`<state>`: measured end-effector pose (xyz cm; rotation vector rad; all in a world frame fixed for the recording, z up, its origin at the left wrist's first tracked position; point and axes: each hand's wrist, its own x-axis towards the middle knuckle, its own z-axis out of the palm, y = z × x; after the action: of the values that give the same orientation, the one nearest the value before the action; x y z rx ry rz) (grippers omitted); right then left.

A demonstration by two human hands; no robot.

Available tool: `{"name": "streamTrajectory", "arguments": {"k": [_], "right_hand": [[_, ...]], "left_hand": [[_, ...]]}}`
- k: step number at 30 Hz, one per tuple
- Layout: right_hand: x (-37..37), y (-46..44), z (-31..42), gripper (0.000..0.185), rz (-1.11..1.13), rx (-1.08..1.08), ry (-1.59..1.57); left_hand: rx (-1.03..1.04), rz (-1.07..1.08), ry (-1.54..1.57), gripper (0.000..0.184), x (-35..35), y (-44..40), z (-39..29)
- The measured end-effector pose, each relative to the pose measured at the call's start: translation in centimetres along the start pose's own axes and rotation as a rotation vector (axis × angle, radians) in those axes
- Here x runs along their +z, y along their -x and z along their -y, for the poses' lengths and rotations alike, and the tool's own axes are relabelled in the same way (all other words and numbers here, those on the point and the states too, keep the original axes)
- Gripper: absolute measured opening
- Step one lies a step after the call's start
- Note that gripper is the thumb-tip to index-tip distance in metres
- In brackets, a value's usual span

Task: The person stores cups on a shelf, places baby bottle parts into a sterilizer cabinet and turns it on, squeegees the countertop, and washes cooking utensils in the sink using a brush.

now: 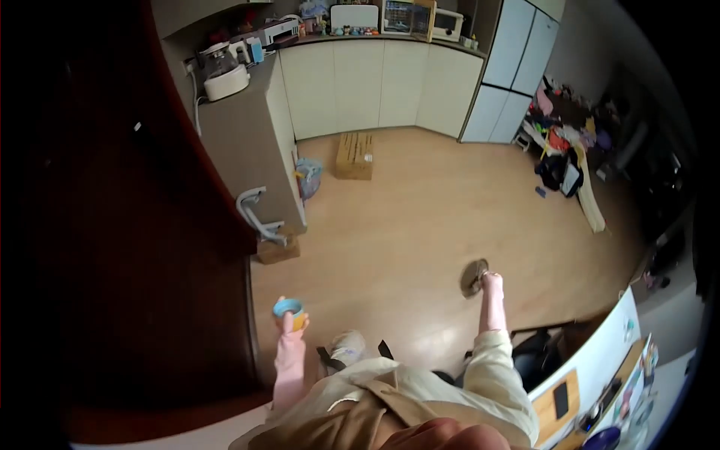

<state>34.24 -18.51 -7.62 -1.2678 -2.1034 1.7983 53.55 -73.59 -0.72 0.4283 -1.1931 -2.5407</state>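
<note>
My left hand, at the lower left, is wrapped round a small cup with a blue rim and a yellow-orange lower side. The cup is held over the floor, its opening facing up toward me. Out to the right, my right hand is closed at the edge of a round brownish object. That object looks dark and partly shiny; its exact kind I cannot make out. One white shoe shows below, between my hands.
A cardboard box sits by the white cabinets. At left are a counter, a folded grey-white frame and a smaller box. A desk stands lower right; clothes are piled beyond the fridge.
</note>
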Motion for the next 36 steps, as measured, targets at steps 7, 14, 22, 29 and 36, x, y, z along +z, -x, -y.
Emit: {"name": "streamTrajectory", "arguments": {"k": [7,14,22,29,36], "right_hand": [[15.2,-18.4,16.0,0.015,0.186,-0.272,0.04],[24.4,-27.4,39.8,0.02,-0.083,-0.832,0.47],[33.0,-50.3,59.5,0.01,0.089,-1.334,0.429],[47.9,-59.0,84.6,0.008,-0.12,-1.651,1.294],[67.6,-71.3,103.7,0.009,-0.135,-1.778,1.185]], "left_hand": [[0.012,-0.163,-0.002,0.045,9.7,-24.9,6.3],[-0.044,0.119,-0.08,0.049,29.8,-50.9,9.6],[-0.005,0.249,-0.018,0.054,46.2,-73.2,22.6],[-0.031,-0.078,0.03,0.05,57.5,-85.2,25.3],[0.13,-0.223,-0.015,0.05,63.6,-100.1,26.4]]}}
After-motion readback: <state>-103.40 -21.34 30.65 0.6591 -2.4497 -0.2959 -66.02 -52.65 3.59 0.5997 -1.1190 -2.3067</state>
